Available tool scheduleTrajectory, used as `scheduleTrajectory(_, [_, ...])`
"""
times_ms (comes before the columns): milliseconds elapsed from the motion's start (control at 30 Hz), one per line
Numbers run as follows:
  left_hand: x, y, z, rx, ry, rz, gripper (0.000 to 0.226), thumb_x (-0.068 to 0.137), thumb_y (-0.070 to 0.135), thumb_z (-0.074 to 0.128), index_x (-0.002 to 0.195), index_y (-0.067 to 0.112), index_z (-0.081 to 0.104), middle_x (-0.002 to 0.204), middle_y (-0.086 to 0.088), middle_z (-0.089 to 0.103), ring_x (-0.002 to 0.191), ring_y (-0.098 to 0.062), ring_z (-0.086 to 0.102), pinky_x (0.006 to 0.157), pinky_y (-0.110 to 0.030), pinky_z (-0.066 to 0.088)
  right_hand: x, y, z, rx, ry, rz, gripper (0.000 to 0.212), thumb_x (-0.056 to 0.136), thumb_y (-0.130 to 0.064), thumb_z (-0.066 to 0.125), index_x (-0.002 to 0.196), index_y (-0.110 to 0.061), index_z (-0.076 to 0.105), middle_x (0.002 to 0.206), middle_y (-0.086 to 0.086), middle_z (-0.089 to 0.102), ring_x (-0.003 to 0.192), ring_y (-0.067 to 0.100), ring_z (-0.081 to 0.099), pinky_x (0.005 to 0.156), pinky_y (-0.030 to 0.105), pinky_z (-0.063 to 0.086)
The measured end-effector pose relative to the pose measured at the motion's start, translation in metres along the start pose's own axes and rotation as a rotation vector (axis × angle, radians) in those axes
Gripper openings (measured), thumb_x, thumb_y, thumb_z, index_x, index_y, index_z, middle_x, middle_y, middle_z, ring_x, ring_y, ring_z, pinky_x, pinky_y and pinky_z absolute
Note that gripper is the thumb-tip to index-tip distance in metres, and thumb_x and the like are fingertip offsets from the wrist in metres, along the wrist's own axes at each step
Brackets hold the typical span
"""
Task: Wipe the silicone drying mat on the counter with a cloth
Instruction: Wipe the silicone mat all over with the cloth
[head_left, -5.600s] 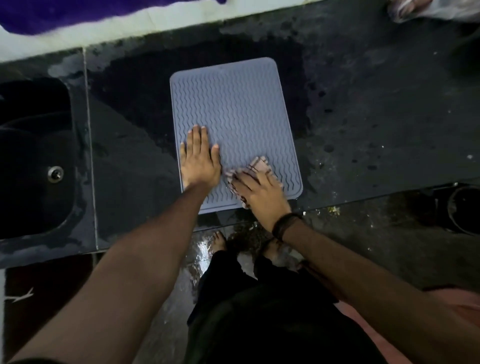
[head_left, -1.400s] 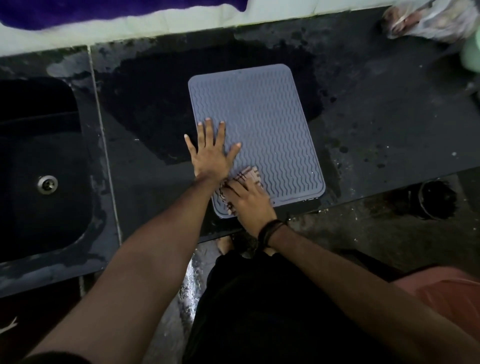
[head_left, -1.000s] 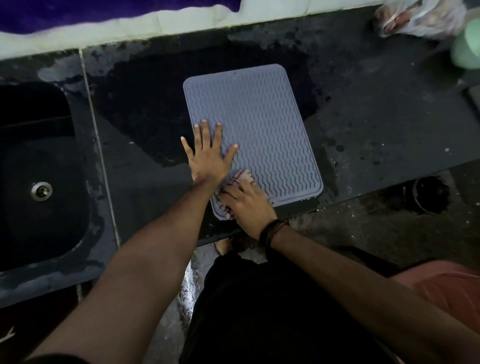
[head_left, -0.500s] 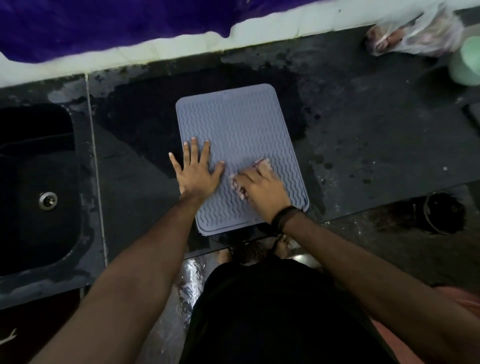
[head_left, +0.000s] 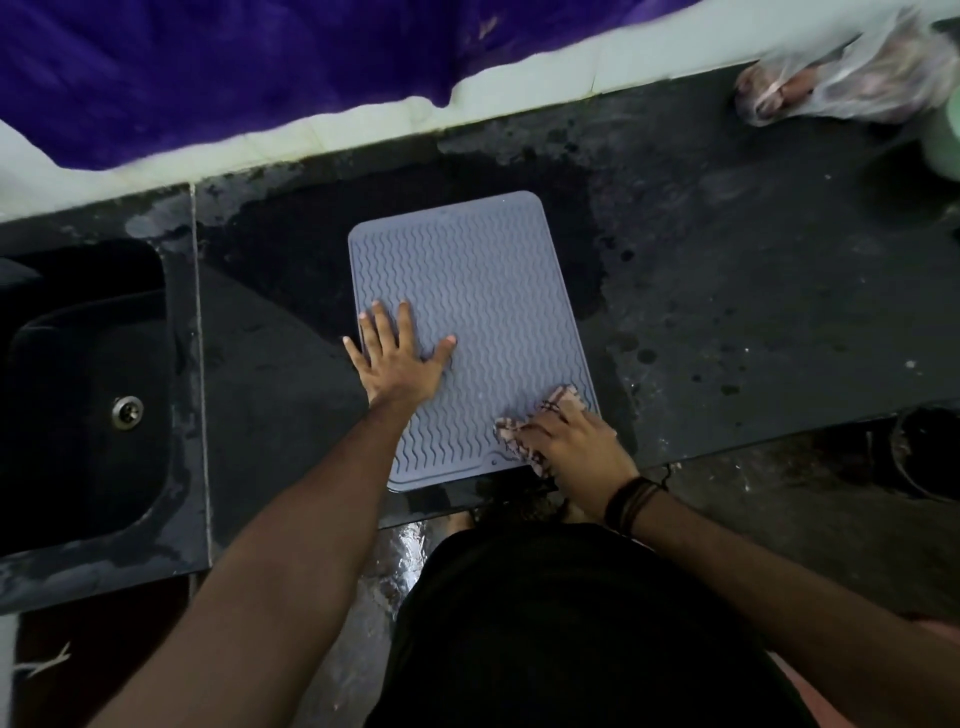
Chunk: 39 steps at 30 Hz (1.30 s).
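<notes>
A grey silicone drying mat (head_left: 483, 291) with wavy ridges lies on the dark wet counter (head_left: 727, 312), its near edge at the counter's front. My left hand (head_left: 402, 364) lies flat with fingers spread on the mat's left side, pressing it down. My right hand (head_left: 571, 444) presses a bunched checked cloth (head_left: 558, 402) onto the mat's near right corner. Most of the cloth is hidden under that hand.
A dark sink (head_left: 88, 395) with a metal drain (head_left: 127, 412) is set into the counter at the left. A plastic bag (head_left: 852, 73) and a pale green container (head_left: 945, 140) sit at the far right. Purple fabric (head_left: 234, 67) hangs over the white back wall.
My right hand has slid the cloth from the mat's near left area, beside my left hand, across to the near right corner. My left hand stays flat on the mat's left side.
</notes>
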<state>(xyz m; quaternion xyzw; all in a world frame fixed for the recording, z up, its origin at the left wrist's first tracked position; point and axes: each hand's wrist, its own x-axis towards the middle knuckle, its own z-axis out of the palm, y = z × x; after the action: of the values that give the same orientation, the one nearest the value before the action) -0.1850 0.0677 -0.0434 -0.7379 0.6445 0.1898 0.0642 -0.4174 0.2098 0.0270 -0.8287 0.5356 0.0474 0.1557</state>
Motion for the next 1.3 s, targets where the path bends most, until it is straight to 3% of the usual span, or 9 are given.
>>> scheduleTrajectory(133, [-0.006, 0.023, -0.002, 0.038, 0.112, 0.045, 0.081, 0.103, 0.054, 0.031, 0.163, 0.012, -0.003, 0.169, -0.013, -0.012, 0.156, -0.028, -0.012, 0.123, -0.055, -0.011, 0.045, 0.022, -0.030, 0.056, 0.208, 0.136, 0.045, 0.076, -0.013, 0.057, 0.120, -0.017, 0.064, 0.117, 0.005, 0.064, 0.110, 0.033, 0.055, 0.089, 0.044, 0.051])
scheduleTrajectory(233, [-0.017, 0.049, 0.008, -0.080, 0.153, 0.129, 0.065, 0.106, 0.028, 0.030, 0.163, 0.014, 0.002, 0.170, -0.008, -0.005, 0.157, -0.028, -0.008, 0.125, -0.052, -0.007, 0.080, 0.038, -0.036, 0.008, 0.115, 0.209, 0.055, 0.086, -0.010, 0.053, 0.140, -0.019, 0.049, 0.140, 0.004, 0.050, 0.127, 0.032, 0.042, 0.103, 0.045, 0.039])
scheduleTrajectory(333, [-0.018, 0.051, 0.018, -0.095, 0.125, 0.090, 0.059, 0.109, 0.030, 0.023, 0.163, 0.021, 0.001, 0.171, -0.003, -0.007, 0.157, -0.025, -0.009, 0.125, -0.051, -0.006, 0.079, 0.049, -0.019, -0.037, 0.020, 0.187, 0.056, 0.092, -0.012, 0.045, 0.147, -0.020, 0.038, 0.149, 0.005, 0.040, 0.133, 0.033, 0.035, 0.106, 0.047, 0.035])
scheduleTrajectory(533, [-0.014, 0.052, 0.024, -0.061, 0.155, 0.057, 0.059, 0.109, 0.030, 0.021, 0.163, 0.021, -0.002, 0.170, -0.003, -0.008, 0.157, -0.025, -0.010, 0.125, -0.050, -0.008, -0.014, 0.051, 0.010, -0.034, 0.107, 0.089, 0.058, 0.081, -0.008, 0.065, 0.137, -0.019, 0.055, 0.135, 0.005, 0.057, 0.123, 0.037, 0.052, 0.096, 0.053, 0.048])
scheduleTrajectory(633, [-0.014, 0.049, 0.024, -0.074, 0.131, 0.056, 0.059, 0.109, 0.030, 0.020, 0.163, 0.021, -0.003, 0.170, -0.003, -0.009, 0.156, -0.024, -0.012, 0.125, -0.049, -0.010, -0.036, 0.057, 0.005, -0.043, 0.017, 0.045, 0.053, 0.084, -0.014, 0.060, 0.136, -0.024, 0.056, 0.135, -0.001, 0.057, 0.121, 0.035, 0.052, 0.101, 0.048, 0.045])
scheduleTrajectory(733, [-0.013, 0.050, 0.020, -0.084, 0.101, 0.053, 0.059, 0.110, 0.030, 0.020, 0.163, 0.021, -0.003, 0.170, -0.002, -0.010, 0.156, -0.024, -0.013, 0.125, -0.050, -0.009, -0.012, 0.059, -0.018, -0.015, 0.068, 0.105, 0.040, 0.088, -0.020, 0.057, 0.127, -0.026, 0.060, 0.126, -0.003, 0.061, 0.120, 0.028, 0.048, 0.099, 0.040, 0.040])
scheduleTrajectory(833, [-0.013, 0.051, 0.014, -0.078, 0.057, 0.056, 0.059, 0.110, 0.030, 0.020, 0.163, 0.021, -0.004, 0.170, -0.002, -0.012, 0.156, -0.023, -0.014, 0.125, -0.049, -0.008, 0.037, 0.058, -0.037, 0.042, 0.183, 0.167, 0.048, 0.083, -0.013, 0.060, 0.130, -0.023, 0.057, 0.129, 0.000, 0.058, 0.124, 0.030, 0.045, 0.098, 0.042, 0.042])
scheduleTrajectory(1033, [-0.014, 0.051, 0.008, -0.058, 0.012, 0.042, 0.059, 0.110, 0.034, 0.017, 0.162, 0.024, -0.009, 0.169, 0.000, -0.017, 0.156, -0.021, -0.016, 0.125, -0.049, -0.009, 0.054, 0.052, -0.011, -0.029, 0.007, 0.167, 0.054, 0.094, -0.013, 0.044, 0.148, -0.020, 0.037, 0.151, 0.006, 0.034, 0.137, 0.033, 0.030, 0.109, 0.051, 0.032])
scheduleTrajectory(1300, [-0.011, 0.048, 0.003, -0.092, -0.023, 0.065, 0.059, 0.110, 0.033, 0.019, 0.163, 0.021, -0.005, 0.170, -0.003, -0.014, 0.156, -0.023, -0.013, 0.125, -0.049, -0.007, -0.023, 0.054, -0.002, -0.095, -0.009, 0.136, 0.046, 0.089, -0.018, 0.050, 0.135, -0.026, 0.054, 0.132, -0.002, 0.057, 0.122, 0.030, 0.045, 0.100, 0.041, 0.040])
